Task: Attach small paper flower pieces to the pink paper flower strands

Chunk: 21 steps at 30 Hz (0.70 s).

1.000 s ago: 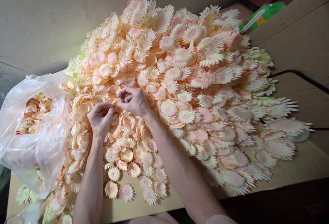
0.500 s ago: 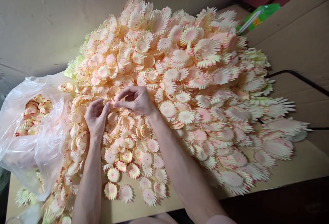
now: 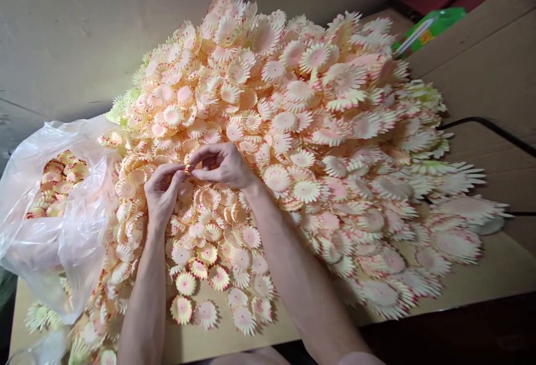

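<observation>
My left hand (image 3: 162, 191) and my right hand (image 3: 223, 166) meet fingertip to fingertip above the left-middle of a big heap of artificial flower petal discs (image 3: 285, 122). Both are closed in a pinch on one small flower petal disc (image 3: 187, 168), pale yellow and seen mostly edge-on; the fingers cover part of it. The heaped discs are cream to pale pink with fringed, red-tipped edges. Below my hands, smaller discs lie loosely between my forearms, among them a yellowish one with a red rim (image 3: 181, 310).
At the left stands a clear plastic bag (image 3: 84, 242) holding curled, red-edged petal pieces (image 3: 62, 178). A green packet (image 3: 431, 30) lies behind the heap at the right, near cardboard (image 3: 473, 75) and a black bent rod (image 3: 494, 126). The tabletop edge (image 3: 234, 342) runs along the front.
Both hands have shifted slightly right within the picture, as has the whole scene. The fingertips remain together, and the small disc between them now shows more clearly.
</observation>
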Available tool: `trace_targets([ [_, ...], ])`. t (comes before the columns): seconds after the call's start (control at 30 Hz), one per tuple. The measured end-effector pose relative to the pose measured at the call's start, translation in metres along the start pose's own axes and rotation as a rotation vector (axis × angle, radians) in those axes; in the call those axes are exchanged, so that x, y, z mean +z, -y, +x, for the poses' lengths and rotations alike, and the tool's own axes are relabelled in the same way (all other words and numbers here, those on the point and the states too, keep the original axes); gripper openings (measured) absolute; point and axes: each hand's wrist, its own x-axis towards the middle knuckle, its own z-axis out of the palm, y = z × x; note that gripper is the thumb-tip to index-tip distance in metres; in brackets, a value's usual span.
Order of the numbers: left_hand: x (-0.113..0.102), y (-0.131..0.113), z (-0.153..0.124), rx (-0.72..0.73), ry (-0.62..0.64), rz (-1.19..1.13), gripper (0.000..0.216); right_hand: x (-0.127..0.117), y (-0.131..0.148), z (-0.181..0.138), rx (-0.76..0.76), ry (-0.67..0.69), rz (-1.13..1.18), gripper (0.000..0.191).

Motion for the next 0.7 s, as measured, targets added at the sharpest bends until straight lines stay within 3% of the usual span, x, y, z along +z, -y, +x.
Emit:
trace_targets([
  [0.27, 0.0019, -0.0015, -0.0017, -0.085, 0.039, -0.098, 0.015, -0.002, 0.0017, 0.0004, 0.065, 0.075, 0.183, 0.027],
  [0.4, 0.0021, 0.0002, -0.0023, -0.054, -0.011, -0.11, 0.016, -0.002, 0.0046, 0.0, 0.108, 0.064, 0.236, 0.03],
  [0.7, 0.0021, 0.0027, -0.001, 0.003, 0.006, -0.08, 0.027, -0.0026, 0.0071, 0.0, 0.106, 0.036, 0.255, 0.033],
])
